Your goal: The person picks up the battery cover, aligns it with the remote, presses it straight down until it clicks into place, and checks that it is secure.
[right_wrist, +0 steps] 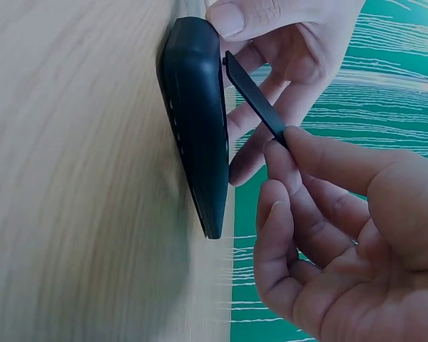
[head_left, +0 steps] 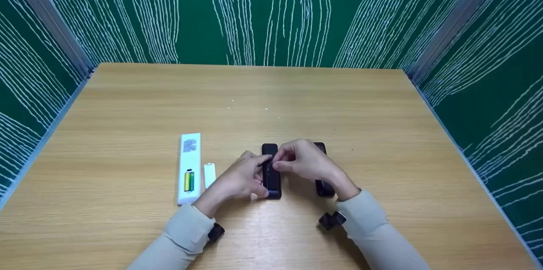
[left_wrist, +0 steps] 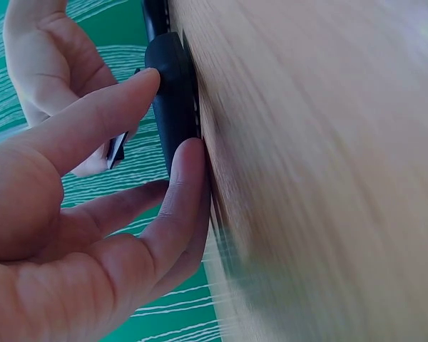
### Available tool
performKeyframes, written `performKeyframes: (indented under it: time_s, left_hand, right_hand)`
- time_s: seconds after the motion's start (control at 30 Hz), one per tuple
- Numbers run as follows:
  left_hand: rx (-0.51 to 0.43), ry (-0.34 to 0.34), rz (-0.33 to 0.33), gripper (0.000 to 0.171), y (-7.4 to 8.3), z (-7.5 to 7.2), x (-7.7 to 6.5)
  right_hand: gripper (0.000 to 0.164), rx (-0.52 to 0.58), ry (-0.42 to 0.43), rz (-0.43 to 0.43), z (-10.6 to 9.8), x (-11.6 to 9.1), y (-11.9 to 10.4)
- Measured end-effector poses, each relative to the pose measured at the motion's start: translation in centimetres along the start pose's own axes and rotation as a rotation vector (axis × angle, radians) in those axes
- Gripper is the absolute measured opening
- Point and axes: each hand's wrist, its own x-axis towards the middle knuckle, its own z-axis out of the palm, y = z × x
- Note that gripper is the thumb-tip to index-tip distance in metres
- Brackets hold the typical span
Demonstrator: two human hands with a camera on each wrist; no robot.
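Note:
A black remote control lies on the table, face down as far as its open back shows. My left hand grips it by the sides, thumb near its near end and fingers along the other edge. Between thumb and fingertips, my right hand pinches a thin black battery cover. In the right wrist view the cover stands tilted, its far end at the remote's back near the left thumb and the pinched end raised. The compartment's inside cannot be made out.
Left of the hands lies a white remote control with batteries in its uncovered compartment. A white battery cover lies beside it. Another black remote control is partly hidden by the right arm. Small white specks dot the wooden table.

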Motion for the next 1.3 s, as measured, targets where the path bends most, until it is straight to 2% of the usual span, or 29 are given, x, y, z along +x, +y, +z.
performKeyframes:
  time_s: [0.53, 0.9, 1.3]
  left_hand:
    - [-0.002, 0.006, -0.003, 0.102, -0.06, 0.05, 0.06]
    - [0.005, 0.005, 0.031, 0.098, -0.15, 0.00, 0.16]
    - [-0.016, 0.001, 0.016, 0.099, -0.11, 0.05, 0.19]
  right_hand:
    - [0.005, 0.014, -0.012, 0.010, 0.36, 0.21, 0.16]
    - [0.010, 0.004, -0.016, 0.006, 0.49, 0.41, 0.51]
    - [0.006, -0.057, 0.000, -0.015, 1.00, 0.59, 0.84]
